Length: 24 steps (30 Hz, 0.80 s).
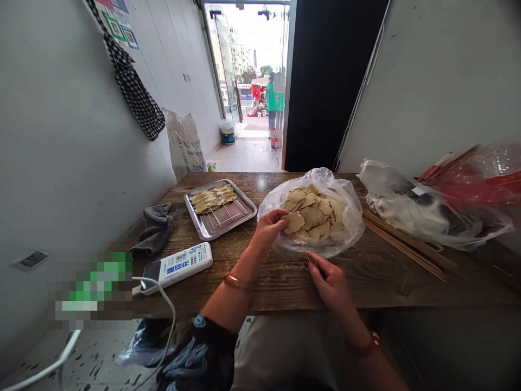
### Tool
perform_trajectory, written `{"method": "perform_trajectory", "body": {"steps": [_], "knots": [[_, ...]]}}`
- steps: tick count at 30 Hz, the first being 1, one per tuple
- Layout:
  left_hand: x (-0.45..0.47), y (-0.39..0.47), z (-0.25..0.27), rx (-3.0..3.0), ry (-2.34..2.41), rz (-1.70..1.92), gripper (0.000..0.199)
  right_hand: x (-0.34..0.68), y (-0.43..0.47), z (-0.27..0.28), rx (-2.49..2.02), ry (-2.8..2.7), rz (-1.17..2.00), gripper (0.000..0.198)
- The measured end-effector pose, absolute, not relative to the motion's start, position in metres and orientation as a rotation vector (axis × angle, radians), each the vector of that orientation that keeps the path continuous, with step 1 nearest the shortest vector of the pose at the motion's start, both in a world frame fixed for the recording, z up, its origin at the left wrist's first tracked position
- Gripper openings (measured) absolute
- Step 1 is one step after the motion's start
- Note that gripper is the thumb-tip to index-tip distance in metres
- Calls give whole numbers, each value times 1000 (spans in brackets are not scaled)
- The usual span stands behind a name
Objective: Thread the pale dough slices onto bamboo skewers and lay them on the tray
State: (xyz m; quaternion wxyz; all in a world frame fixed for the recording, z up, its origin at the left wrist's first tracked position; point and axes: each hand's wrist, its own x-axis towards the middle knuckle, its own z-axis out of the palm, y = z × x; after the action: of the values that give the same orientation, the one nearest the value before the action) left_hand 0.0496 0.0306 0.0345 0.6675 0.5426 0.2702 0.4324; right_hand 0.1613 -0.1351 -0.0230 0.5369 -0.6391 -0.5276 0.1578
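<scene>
My left hand [266, 228] pinches one thin, flat, pale tan slice [293, 222] at the near left edge of a clear plastic bag [273, 196]. The bag lies open on the wooden table, filled with a heap of similar slices [315, 210]; what food they are I cannot tell. Closer to the table's front edge, my right hand [329, 276] grips a thin skewer [306, 254], its tip pointing up towards the bag. Left of the bag, a metal tray [245, 221] bears several skewered slices [214, 197] with sticks pointing towards me.
Long brown sticks [402, 245] lie right of the bag, beside crumpled plastic packaging [431, 214]. On the left are a dark grey cloth [153, 228] and a white power bank [179, 267] with a cable. Beyond the table [260, 282], a glass doorway shows people outside.
</scene>
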Motion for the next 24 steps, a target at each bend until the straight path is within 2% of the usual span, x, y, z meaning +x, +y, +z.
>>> {"method": "perform_trajectory", "body": {"steps": [15, 24], "knots": [[51, 30, 30, 1405, 585, 932, 21, 160, -131, -27, -1525, -1237, 343, 34], [53, 28, 25, 1396, 554, 853, 25, 160, -131, -25, -1528, -1219, 355, 34]]}}
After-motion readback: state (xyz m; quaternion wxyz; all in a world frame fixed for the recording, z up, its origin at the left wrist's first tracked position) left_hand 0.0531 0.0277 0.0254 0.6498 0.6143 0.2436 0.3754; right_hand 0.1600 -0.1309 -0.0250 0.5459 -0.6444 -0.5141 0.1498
